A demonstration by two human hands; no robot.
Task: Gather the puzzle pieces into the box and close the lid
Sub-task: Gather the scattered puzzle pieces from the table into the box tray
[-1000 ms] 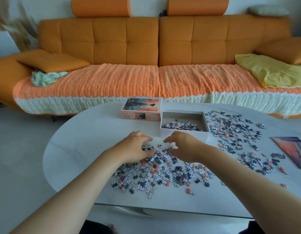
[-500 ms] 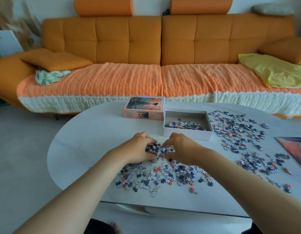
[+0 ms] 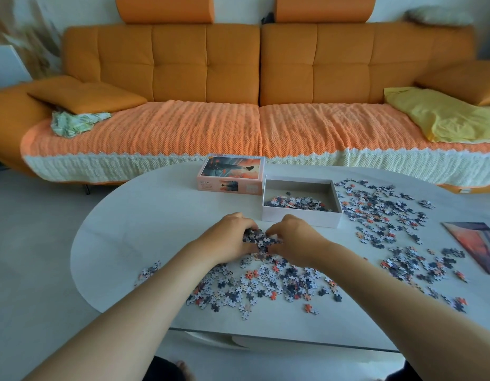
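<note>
Head view. Cups a clump of puzzle pieces (image 3: 259,240) between the left hand (image 3: 232,239) and the right hand (image 3: 297,239), with the fingers of both curled inward round it and the fingertips nearly meeting over the top. Compared with a second ago, sits much closer together: no more bare strip of tabletop (image 3: 155,215) between the two, and in its place a dark mound squeezed up from the scatter. Reads as one handful gathered and ready to carry over. Cannot tell whether already lifted clear or resting on the surface.

Just ahead of the right hand and a little to its right, apart from both hands: the box (image 3: 301,217), open. Holds a shallow layer of pieces (image 3: 296,202) banked toward its near side, plus one stray by the far wall, with bare floor elsewhere. Ahead of the left hand, just beside the box's left wall: the lid (image 3: 230,174), picture side up, not yet on.

Outside the box:
- a loose scatter (image 3: 265,284) behind the hands, toward the body
- a broad spread (image 3: 381,210) well to the right of the right hand
- a small cluster (image 3: 149,270) out beyond the left forearm

Farther right again, a printed sheet (image 3: 477,243). Looks early in the gathering, with far more out than in.
</note>
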